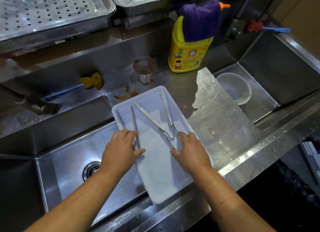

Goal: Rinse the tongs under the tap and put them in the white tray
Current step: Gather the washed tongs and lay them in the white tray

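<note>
The white tray (161, 188) lies slanted across the left sink's right rim and the counter. Two pairs of tongs lie in it, arms spread and pointing away from me. The plain metal tongs (133, 116) are on the left, and my left hand (119, 150) grips their near end with fingers curled over it. On the right are the white-tipped tongs (152, 119); my right hand (192, 152) holds their metal hinge end between thumb and fingers. The tap spout (37, 107) hangs over the left sink's back corner, with no water visible.
The left sink (69, 162) has a drain (90, 170). A clear bowl (233, 88) sits in the right sink. At the back stand a yellow detergent bottle (188, 57) with a purple cloth on top, a metal strainer cup (145, 71) and a yellow sponge brush (92, 80). Brown stains mark the counter behind the tray.
</note>
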`<state>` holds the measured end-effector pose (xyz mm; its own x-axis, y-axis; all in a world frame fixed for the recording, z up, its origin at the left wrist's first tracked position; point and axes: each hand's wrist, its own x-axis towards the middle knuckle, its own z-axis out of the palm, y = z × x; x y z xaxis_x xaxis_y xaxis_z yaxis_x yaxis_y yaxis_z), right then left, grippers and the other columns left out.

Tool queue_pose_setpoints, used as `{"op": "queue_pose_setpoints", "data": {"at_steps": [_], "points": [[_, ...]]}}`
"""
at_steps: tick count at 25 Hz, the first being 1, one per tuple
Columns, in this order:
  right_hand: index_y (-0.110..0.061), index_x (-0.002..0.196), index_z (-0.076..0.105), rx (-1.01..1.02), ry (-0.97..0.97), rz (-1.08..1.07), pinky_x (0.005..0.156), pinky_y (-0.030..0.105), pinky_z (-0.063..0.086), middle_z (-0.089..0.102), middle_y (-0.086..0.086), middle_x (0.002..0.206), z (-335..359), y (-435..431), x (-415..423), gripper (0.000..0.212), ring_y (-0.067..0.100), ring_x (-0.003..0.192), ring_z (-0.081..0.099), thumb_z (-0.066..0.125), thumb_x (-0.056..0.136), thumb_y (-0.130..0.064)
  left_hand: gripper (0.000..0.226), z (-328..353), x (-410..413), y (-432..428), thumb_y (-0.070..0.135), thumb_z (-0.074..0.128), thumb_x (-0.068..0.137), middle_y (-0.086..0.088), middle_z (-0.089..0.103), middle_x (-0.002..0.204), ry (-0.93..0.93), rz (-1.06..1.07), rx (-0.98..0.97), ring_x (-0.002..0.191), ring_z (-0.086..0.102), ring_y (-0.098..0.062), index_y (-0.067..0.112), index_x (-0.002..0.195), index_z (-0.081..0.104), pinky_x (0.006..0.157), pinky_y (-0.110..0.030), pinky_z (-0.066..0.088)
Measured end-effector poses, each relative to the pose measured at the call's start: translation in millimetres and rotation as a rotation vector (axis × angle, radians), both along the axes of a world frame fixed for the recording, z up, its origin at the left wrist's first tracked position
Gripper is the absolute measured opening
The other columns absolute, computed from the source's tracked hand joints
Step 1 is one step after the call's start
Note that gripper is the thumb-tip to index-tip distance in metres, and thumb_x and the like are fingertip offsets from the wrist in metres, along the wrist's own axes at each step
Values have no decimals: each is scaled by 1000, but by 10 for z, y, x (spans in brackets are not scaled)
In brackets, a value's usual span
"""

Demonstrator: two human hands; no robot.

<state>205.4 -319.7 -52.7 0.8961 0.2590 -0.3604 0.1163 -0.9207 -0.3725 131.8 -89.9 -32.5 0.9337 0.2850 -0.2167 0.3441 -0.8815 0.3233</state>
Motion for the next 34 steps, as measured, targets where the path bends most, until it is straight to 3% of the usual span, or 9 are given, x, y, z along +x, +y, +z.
{"op": "queue_pose_setpoints", "data": {"at_steps": [6,11,20,31,34], "points": [[-19,144,49,-25,-118,-18,93,44,51,55,9,131,90,101,84,72,33,121,53,68,88,-61,73,79,36,38,64,81,81,-1,59,146,20,-54,58,134,54,-30,28,141,62,106,-50,50],[-12,135,53,-57,-157,44,93,44,50,55,13,131,132,517,491,69,36,120,54,67,90,-61,76,151,161,62,71,75,81,-3,48,161,88,-75,138,150,39,-31,35,146,58,117,-52,40],[-13,139,53,-165,-205,107,87,44,52,53,12,127,97,297,605,64,35,115,55,62,95,-59,77,164,177,96,73,75,80,-4,49,159,105,-52,104,145,43,-32,38,146,57,112,-52,46],[-14,139,49,-40,-153,18,83,42,52,56,13,125,186,201,552,68,34,110,59,67,92,-59,80,132,188,95,77,74,77,-1,54,156,100,-34,97,142,47,-30,40,146,58,108,-51,52],[-16,141,45,-59,-116,-6,80,40,49,54,12,125,226,137,381,68,33,109,57,71,88,-49,80,126,179,93,75,74,78,-1,52,157,98,-33,100,144,45,-30,39,147,57,108,-50,51]]}}
